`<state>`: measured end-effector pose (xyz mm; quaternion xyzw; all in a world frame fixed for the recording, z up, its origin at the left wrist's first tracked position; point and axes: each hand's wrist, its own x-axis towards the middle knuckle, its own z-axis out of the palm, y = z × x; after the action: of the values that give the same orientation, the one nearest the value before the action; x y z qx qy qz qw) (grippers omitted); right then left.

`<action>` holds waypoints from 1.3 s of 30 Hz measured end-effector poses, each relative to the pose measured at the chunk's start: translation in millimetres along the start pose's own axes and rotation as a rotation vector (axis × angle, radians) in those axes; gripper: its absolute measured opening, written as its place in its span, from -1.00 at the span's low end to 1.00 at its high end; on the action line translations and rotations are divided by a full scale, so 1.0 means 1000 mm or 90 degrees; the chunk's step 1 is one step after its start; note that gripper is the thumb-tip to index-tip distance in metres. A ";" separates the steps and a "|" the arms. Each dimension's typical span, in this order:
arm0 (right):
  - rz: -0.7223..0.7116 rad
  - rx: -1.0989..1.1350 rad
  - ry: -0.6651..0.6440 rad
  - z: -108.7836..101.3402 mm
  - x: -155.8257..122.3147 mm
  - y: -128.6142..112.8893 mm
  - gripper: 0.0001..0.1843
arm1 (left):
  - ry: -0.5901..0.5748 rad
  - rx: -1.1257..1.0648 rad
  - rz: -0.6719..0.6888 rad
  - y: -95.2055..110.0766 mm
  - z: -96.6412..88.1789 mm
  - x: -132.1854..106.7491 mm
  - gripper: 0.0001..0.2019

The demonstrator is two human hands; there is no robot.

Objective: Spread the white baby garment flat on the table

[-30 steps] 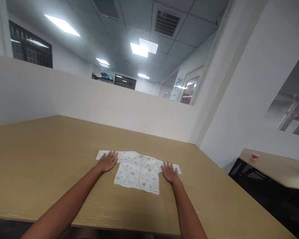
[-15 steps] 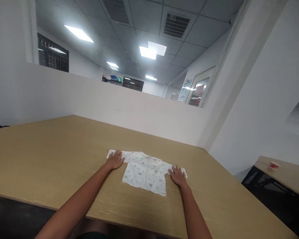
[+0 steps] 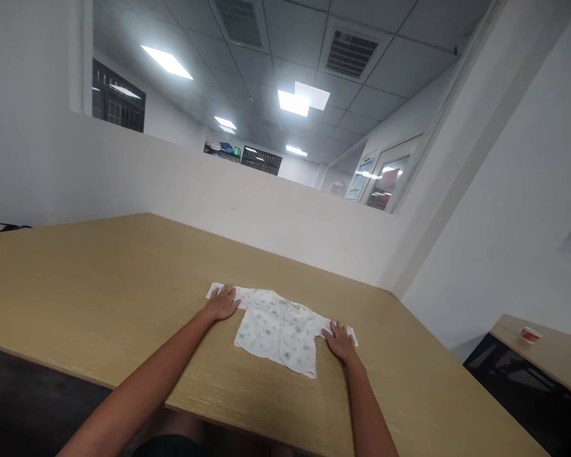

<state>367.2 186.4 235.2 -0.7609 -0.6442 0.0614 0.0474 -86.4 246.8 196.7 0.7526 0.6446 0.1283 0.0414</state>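
On each sleeve of the baby shirt point(image 3: 276, 327), we log fingers spread apart and pressed flat, clamped on nothing: left fingers point(image 3: 228, 292) on the left sleeve, right fingers point(image 3: 339, 327) on the right. Left hand point(image 3: 223, 304) and right hand point(image 3: 341, 339) lie palm down with the shirt body between them, front up, sleeves stretched sideways. Shirt sits toward the far side of the surface point(image 3: 99, 285). Against half a second back, both hands stay put and the shirt is unmoved; only our view has swung slightly. Off right, a red cup point(image 3: 529, 334) stands on a second table point(image 3: 552, 365).
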 end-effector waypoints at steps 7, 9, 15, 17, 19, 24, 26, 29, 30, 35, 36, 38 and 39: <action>-0.007 -0.013 0.006 0.004 0.004 0.003 -0.28 | -0.003 -0.001 0.001 0.001 -0.002 -0.001 -0.31; -0.014 -0.012 0.011 0.004 0.004 0.003 -0.29 | 0.000 -0.002 0.000 0.001 -0.002 -0.002 -0.31; -0.015 -0.005 0.006 0.002 0.001 0.002 -0.29 | -0.001 -0.009 0.001 0.001 -0.005 -0.004 -0.32; -0.014 -0.001 0.007 0.002 0.001 0.001 -0.28 | -0.003 -0.009 0.001 0.001 -0.006 -0.005 -0.32; -0.011 -0.003 0.010 0.002 0.002 0.001 -0.28 | -0.004 -0.010 -0.001 0.001 -0.006 -0.005 -0.33; -0.007 -0.015 0.004 0.003 0.004 0.003 -0.30 | -0.009 -0.017 -0.004 0.000 -0.005 -0.005 -0.34; -0.009 -0.018 0.003 0.003 0.005 0.003 -0.31 | -0.009 -0.019 -0.002 -0.001 -0.005 -0.005 -0.33; -0.016 -0.019 0.010 0.004 0.005 0.003 -0.31 | -0.009 -0.020 0.001 -0.002 -0.004 -0.004 -0.32; -0.018 -0.017 0.013 0.004 0.005 0.003 -0.31 | -0.009 -0.021 0.002 -0.002 -0.004 -0.004 -0.33; -0.016 -0.009 0.009 0.003 0.003 0.002 -0.30 | -0.009 -0.026 0.008 -0.003 -0.004 -0.002 -0.33; -0.014 -0.009 0.007 0.003 0.003 0.002 -0.30 | -0.008 -0.028 0.009 -0.004 -0.004 -0.002 -0.33; -0.013 -0.011 0.006 0.003 0.002 0.002 -0.30 | -0.008 -0.033 0.010 -0.004 -0.004 -0.002 -0.34; -0.013 -0.013 0.005 0.003 0.002 0.002 -0.30 | -0.008 -0.035 0.011 -0.004 -0.004 -0.001 -0.34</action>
<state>369.1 188.3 232.2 -0.7548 -0.6526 0.0513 0.0431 -91.4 245.7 199.9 0.7574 0.6341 0.1417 0.0647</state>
